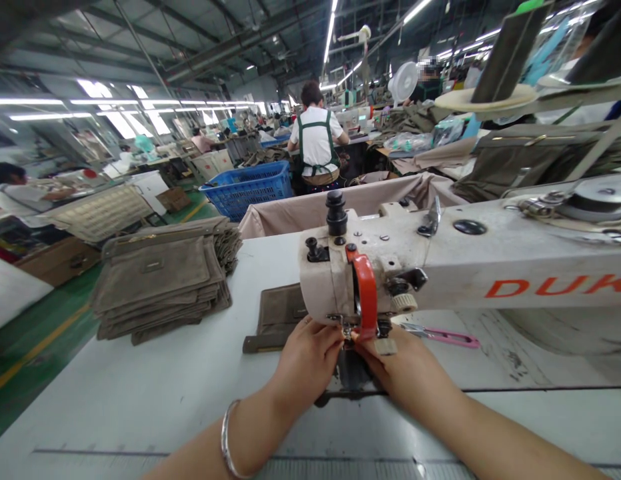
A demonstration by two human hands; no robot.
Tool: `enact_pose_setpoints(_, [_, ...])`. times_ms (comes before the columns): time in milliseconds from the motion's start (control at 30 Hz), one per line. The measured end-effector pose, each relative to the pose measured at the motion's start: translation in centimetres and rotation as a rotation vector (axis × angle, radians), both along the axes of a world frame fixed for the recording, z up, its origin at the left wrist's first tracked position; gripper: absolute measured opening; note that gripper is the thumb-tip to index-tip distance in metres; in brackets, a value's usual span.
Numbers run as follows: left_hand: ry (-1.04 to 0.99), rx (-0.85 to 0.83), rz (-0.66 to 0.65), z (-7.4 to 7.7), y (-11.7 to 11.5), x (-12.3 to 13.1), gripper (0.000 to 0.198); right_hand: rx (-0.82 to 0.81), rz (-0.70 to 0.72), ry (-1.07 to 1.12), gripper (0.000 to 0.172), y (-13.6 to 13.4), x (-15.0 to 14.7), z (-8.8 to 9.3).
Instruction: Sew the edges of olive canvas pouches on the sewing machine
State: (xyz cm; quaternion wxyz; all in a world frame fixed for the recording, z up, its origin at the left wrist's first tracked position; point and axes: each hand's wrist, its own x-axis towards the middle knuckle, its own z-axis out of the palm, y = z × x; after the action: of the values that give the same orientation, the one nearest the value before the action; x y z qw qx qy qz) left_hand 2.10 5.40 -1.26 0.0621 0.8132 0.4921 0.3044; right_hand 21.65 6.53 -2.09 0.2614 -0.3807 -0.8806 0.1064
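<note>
My left hand [313,353], with a bracelet on the wrist, is closed with its fingertips beside the presser foot [347,331] of a white sewing machine [335,280]. An olive-brown fabric panel [280,310] with a strip along its near edge lies flat on the table and runs under that hand and the machine head. From the other side, my right hand [405,360] reaches in, its fingers bent together near the needle. What its fingertips pinch is hidden by the red guard [366,293] and the hand itself. Pink-handled thread snips [447,335] lie behind my right hand.
A stack of olive-brown fabric pieces [160,273] sits on the table's left. Beyond the table are a blue plastic basket [250,187], a pink cloth-lined bin [280,210] and a seated person [316,137]. Thread cones [510,53] stand at upper right.
</note>
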Motion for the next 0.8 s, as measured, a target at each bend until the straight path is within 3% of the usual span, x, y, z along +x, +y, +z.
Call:
enact_pose_setpoints(233, [0.004, 0.050, 0.017, -0.1, -0.1, 0.0, 0.017, -0.020, -0.047, 0.021, 0.025, -0.4, -0.6, 0.4])
enact_pose_setpoints(533, [0.051, 0.077, 0.002, -2.1, 0.2, -0.9, 0.019, -0.034, -0.110, -0.020, 0.014, -0.3, -1.1, 0.2])
enact_pose_setpoints(733, [0.239, 0.157, -0.039, -1.1, 0.9, -2.0, 0.024, -0.046, -0.121, 0.029, 0.020, -0.3, -0.8, 0.8])
enact_pose_setpoints(800, [0.316, 0.168, -0.026, -0.7, -0.2, -2.7, 0.041, -0.042, -0.093, 0.049, 0.023, -0.3, -0.6, 1.2])
